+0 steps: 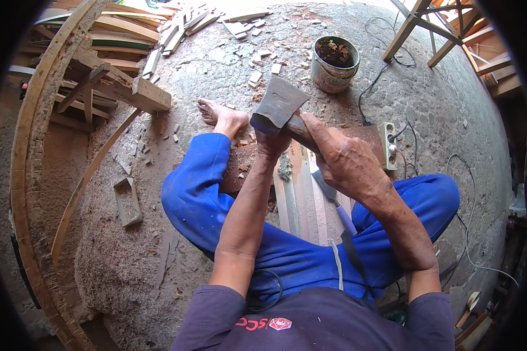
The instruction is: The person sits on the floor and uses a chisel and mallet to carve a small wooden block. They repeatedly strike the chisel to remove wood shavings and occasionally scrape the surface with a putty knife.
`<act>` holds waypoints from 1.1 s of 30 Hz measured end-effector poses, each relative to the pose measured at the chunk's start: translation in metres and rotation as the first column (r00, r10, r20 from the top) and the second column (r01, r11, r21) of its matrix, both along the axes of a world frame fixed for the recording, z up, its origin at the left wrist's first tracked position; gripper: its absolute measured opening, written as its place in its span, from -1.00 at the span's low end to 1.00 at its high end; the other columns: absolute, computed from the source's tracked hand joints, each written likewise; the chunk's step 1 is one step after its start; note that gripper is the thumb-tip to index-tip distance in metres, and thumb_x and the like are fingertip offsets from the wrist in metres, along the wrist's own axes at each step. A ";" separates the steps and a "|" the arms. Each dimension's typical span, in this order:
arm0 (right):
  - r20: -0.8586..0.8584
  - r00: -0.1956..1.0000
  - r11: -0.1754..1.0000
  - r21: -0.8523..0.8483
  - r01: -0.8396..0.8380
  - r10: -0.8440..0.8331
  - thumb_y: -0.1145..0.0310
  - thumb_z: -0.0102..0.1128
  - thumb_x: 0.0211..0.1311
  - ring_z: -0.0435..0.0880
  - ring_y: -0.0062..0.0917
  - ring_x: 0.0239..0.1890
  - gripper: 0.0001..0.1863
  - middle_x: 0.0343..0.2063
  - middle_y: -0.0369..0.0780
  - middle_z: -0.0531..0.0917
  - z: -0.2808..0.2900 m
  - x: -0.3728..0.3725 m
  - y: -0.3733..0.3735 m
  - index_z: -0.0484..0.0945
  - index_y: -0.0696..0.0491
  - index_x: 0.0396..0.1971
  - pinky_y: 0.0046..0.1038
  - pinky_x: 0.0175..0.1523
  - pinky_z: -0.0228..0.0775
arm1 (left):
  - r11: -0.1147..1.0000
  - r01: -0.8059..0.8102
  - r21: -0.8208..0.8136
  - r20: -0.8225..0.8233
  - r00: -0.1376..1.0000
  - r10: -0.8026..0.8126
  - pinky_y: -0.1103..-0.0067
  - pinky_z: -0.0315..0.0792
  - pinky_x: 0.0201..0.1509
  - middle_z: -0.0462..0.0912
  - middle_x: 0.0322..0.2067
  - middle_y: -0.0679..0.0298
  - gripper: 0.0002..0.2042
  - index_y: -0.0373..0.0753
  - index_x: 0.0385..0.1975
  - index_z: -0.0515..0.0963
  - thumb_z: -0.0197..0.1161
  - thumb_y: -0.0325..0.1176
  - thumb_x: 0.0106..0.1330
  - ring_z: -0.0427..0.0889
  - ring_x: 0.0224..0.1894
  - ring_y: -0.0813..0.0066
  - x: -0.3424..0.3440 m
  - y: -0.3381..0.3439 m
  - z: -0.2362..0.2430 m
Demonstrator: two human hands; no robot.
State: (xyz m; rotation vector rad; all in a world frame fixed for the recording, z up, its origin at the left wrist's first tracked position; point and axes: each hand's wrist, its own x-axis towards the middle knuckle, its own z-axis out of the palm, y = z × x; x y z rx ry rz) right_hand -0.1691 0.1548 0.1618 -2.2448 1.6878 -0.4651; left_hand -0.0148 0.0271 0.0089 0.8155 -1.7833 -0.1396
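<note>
My right hand grips the wooden handle of an axe, its broad dark metal head raised above my lap. My left hand is directly under the axe head, its fingers mostly hidden by it. Below them lie pale wooden strips across a rusty brown board, with a greyish fibrous clump on the left strip. A flat tool with a purple handle lies on the strips beside a dark strap. My blue-trousered legs are folded around them.
A bucket stands ahead, near cables and a power strip. Curved timber framing is at left, a small rectangular tray near it. Wood offcuts are scattered on the concrete floor. A wooden trestle stands at upper right.
</note>
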 end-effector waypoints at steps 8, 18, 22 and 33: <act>0.311 0.941 0.868 -0.495 0.041 0.132 0.56 0.30 0.19 0.79 -0.10 -0.19 -0.25 -0.20 0.07 0.72 0.080 -0.004 -0.015 0.28 -0.06 0.40 -0.15 -0.17 0.64 | 0.870 0.181 0.459 -0.444 0.895 0.048 0.36 0.43 -0.29 0.65 -0.53 0.28 -0.79 -0.25 -0.43 0.59 0.48 -0.29 0.17 0.58 -0.53 0.29 -0.003 -0.020 0.005; -0.261 0.965 0.999 0.018 0.030 -0.025 0.52 0.21 0.21 0.74 0.00 -0.37 -0.21 -0.31 0.07 0.69 0.024 0.009 -0.014 0.12 0.00 0.45 -0.05 -0.31 0.64 | 0.989 0.029 0.145 -0.228 0.974 0.005 0.32 0.51 -0.18 0.67 -0.39 0.18 -0.84 -0.21 -0.35 0.59 0.40 -0.31 0.22 0.67 -0.32 0.15 -0.008 0.002 0.010; -0.001 1.000 1.000 -0.021 0.000 0.000 0.54 0.17 0.21 0.73 0.02 -0.21 -0.24 -0.29 0.05 0.68 -0.002 -0.008 0.006 0.15 0.02 0.43 -0.04 -0.14 0.59 | 0.999 -0.025 -0.034 -0.069 0.997 0.022 0.35 0.54 -0.22 0.70 -0.36 0.20 -0.87 -0.18 -0.30 0.65 0.38 -0.38 0.16 0.71 -0.26 0.15 -0.014 0.016 0.022; 0.307 0.935 0.593 -0.792 0.147 0.178 0.60 0.32 0.21 0.78 -0.34 -0.28 -0.30 -0.30 -0.05 0.72 0.112 0.002 -0.019 0.28 0.06 0.36 -0.34 -0.22 0.61 | 0.981 -0.032 0.194 0.019 0.999 0.028 0.37 0.49 -0.22 0.67 -0.51 0.28 -0.78 -0.21 -0.39 0.59 0.45 -0.23 0.16 0.66 -0.44 0.26 -0.006 0.006 0.005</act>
